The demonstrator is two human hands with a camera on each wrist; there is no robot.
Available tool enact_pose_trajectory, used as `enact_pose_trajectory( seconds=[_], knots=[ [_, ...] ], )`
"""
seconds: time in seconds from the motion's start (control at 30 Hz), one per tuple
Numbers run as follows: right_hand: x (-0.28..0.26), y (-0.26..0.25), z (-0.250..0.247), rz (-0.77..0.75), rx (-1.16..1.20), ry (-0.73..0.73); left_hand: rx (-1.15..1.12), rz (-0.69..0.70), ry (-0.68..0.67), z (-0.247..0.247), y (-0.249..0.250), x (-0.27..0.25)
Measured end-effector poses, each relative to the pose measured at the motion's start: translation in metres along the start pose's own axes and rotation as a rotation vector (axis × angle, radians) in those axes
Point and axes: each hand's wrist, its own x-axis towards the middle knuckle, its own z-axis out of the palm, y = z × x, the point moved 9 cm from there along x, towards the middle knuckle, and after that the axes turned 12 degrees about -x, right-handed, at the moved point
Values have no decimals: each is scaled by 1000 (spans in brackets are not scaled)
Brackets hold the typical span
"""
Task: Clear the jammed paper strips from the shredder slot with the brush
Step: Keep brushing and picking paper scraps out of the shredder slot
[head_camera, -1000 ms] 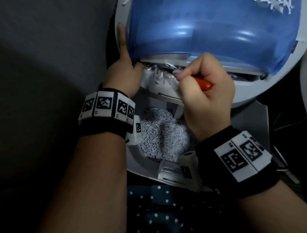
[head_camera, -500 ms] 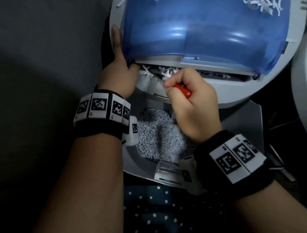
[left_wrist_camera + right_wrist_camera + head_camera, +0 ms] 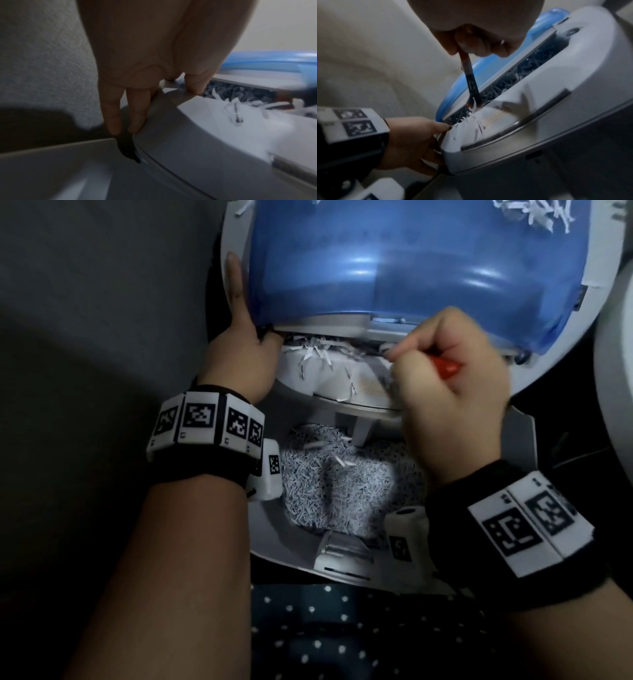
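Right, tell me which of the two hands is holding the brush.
The right hand, fingers curled round the red-handled brush at the slot; the left hand only steadies the shredder's edge.

likely a home or small office corner: a white paper shredder (image 3: 342, 392) over a bin of shreds (image 3: 342, 484), grey carpet-like floor (image 3: 102, 302), polka-dot fabric (image 3: 342, 635) near.
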Motion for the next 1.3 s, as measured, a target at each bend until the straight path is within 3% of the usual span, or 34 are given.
enact_pose_trajectory(
  seconds=[0.1,0.2,0.37,0.57,0.7,0.97,1.13,1.3],
  knots=[
    [-6,2,18,34,-27,-136,5,0,-6,0,1,-1],
    [-8,-11,19,-10,74,-112,27,0,-21,1,1,-1],
    [-14,-11,49,-55,-115,-282,40,11,-28,1,1,-2],
    [-7,-24,24,-98,3,-53,41,20,-15,0,-1,3],
    [-10,-18,39,-106,-78,-129,41,19,-14,0,-1,3],
    [-8,-15,34,-199,-290,-66,29,6,-20,1,-4,4],
    [-9,-24,13,-174,-182,67,21,4,-16,0,-5,4],
    [-10,-22,30,-214,-279,-57,31,10,-21,2,-3,3]
  ],
)
